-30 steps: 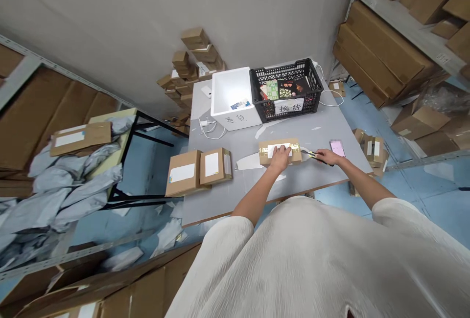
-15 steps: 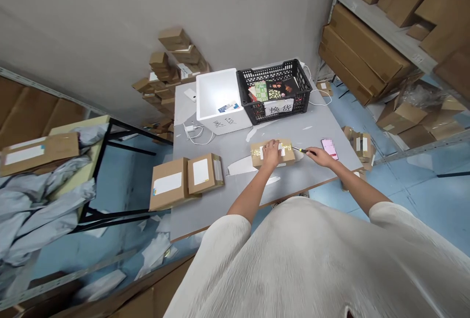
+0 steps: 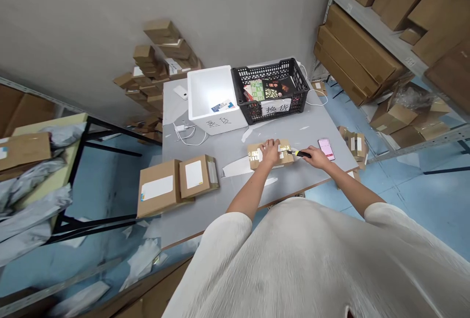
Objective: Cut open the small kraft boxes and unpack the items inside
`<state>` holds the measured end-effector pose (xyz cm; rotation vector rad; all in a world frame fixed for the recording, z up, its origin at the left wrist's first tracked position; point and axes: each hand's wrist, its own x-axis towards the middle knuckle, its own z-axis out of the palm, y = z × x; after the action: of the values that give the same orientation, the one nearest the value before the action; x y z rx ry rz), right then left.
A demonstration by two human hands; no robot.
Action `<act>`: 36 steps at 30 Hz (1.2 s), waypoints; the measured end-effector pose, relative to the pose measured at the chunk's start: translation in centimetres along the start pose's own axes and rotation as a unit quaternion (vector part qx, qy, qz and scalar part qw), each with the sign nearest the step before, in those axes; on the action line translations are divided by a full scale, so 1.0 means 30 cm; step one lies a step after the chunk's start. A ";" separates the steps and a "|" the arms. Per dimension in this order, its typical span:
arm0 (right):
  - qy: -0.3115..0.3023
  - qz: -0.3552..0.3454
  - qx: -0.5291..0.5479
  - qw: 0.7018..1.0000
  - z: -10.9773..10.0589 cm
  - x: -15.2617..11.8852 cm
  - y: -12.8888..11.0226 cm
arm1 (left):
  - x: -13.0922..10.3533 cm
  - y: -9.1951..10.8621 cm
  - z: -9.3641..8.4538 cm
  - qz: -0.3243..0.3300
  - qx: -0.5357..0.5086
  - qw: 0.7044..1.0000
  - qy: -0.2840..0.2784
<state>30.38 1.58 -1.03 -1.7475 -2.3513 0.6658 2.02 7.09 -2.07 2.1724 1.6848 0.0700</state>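
Observation:
A small taped cardboard box (image 3: 254, 153) lies near the front of the grey table. My left hand (image 3: 270, 151) rests across the top of it, its fingers reaching toward the far edge and gripping it. In my right hand (image 3: 315, 156) is a black-and-yellow utility knife (image 3: 303, 153), held by its handle. The knife's front end points left and lies over the box's right part, at the shiny tape. Whether the blade has gone into the tape is too small to tell. A pink-screened phone (image 3: 326, 149) lies just right of my right hand.
Behind the box stand a white foam bin (image 3: 220, 124) and a black crate (image 3: 270, 112) holding booklets. Two labelled cartons (image 3: 157, 188) sit at the table's left. More boxes (image 3: 157, 73) are stacked by the wall. Shelving (image 3: 385, 19) stands right, and a side table (image 3: 75, 149) bears parcels.
The knife has moved left, from the box's right edge to over its top, along with my right hand. My left hand stays on the box. The camera view has shifted slightly.

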 end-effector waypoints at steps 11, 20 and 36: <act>0.025 0.016 0.032 0.999 0.045 0.012 -0.025 | -0.083 0.014 0.038 0.020 0.010 0.997 0.068; 0.033 -0.005 0.021 0.999 0.058 0.040 0.008 | -0.087 0.014 0.032 0.014 -0.015 0.997 0.073; 0.019 -0.027 0.055 0.998 0.042 0.073 0.077 | -0.081 0.019 0.034 0.002 0.005 0.997 0.074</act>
<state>31.25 3.83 -3.46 -1.6308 -2.2811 0.7329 2.16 4.40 -2.35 2.2267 1.7637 0.2292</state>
